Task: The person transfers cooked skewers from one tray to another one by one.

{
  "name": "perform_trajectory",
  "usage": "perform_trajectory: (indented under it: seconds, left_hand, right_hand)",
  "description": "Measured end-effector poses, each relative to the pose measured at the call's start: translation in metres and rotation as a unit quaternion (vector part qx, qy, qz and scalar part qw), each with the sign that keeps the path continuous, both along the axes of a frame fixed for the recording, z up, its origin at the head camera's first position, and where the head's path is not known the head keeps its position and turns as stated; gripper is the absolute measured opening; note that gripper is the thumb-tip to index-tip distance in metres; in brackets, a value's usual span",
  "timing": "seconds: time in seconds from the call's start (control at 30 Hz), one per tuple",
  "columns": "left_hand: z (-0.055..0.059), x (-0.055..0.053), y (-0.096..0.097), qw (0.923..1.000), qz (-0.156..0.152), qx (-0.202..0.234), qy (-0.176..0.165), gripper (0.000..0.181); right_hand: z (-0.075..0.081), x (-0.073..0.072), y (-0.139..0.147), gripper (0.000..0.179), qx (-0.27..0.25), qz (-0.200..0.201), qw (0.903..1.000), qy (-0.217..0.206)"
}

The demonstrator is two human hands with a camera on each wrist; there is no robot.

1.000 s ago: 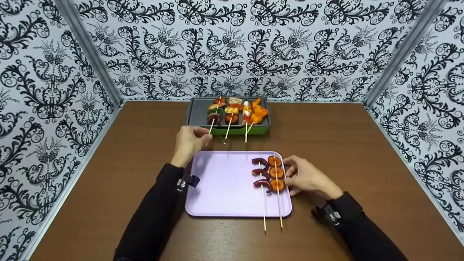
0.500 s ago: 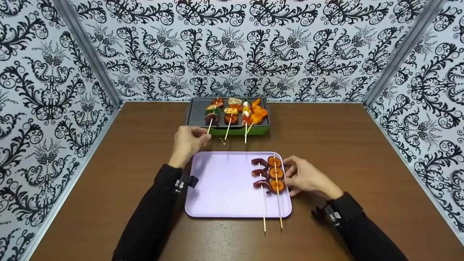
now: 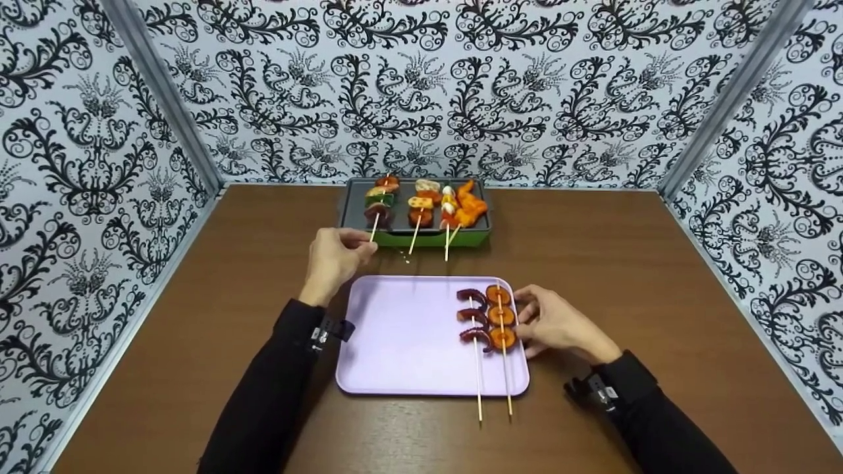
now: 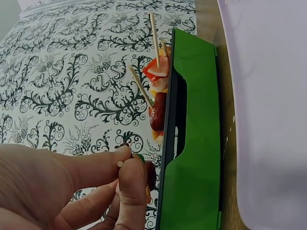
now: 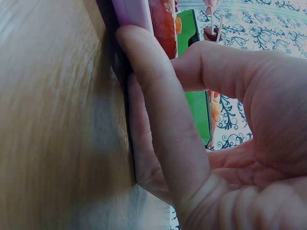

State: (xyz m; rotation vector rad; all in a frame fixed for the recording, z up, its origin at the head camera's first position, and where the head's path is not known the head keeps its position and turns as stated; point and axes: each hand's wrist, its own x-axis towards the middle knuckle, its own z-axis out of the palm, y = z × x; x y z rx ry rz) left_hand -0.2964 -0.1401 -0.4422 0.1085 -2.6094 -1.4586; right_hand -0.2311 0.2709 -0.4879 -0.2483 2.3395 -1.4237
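My left hand (image 3: 334, 260) pinches the bare stick of a skewer (image 3: 377, 207) between thumb and index finger. In the left wrist view, the stick's end shows at those fingertips. The skewer's coloured pieces lie over the left part of a green and black grill (image 3: 421, 238). My right hand (image 3: 556, 320) grips the right edge of a lilac tray (image 3: 402, 336), fingers at its rim. Beside those fingers on the tray lies a skewer of round orange slices (image 3: 502, 316). A skewer of dark red curled pieces (image 3: 474, 316) lies to its left.
More skewers rest on the grill: one with a yellow piece (image 3: 420, 202), one with red and white pieces (image 3: 448, 205), and an orange winged piece (image 3: 469, 203). Small pale crumbs lie between grill and tray. Patterned walls (image 3: 421, 85) enclose the brown table (image 3: 625, 263).
My left hand has moved the skewer to the left over the grill, widening the gap from the skewer with the yellow piece. My right hand stays at the tray's edge.
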Motion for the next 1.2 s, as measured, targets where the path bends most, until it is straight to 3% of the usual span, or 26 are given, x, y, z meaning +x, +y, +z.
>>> perform_trajectory:
  seconds: [0.37,0.77,1.2]
  left_hand:
    - [0.01,0.008,0.001,0.9995,-0.013,0.01,0.026,0.023]
    - [0.018,0.023,0.009,0.9977,-0.032,0.052,0.031,0.024]
    - [0.031,0.042,0.02,0.995,-0.058,0.054,0.06,0.025]
  right_hand:
    - [0.001,0.001,0.0,0.076,0.0,-0.006,1.0,0.003]
    - [-0.003,0.002,0.001,0.076,0.0,-0.008,1.0,0.0]
    - [-0.002,0.0,0.0,0.074,0.002,0.0,1.0,0.003]
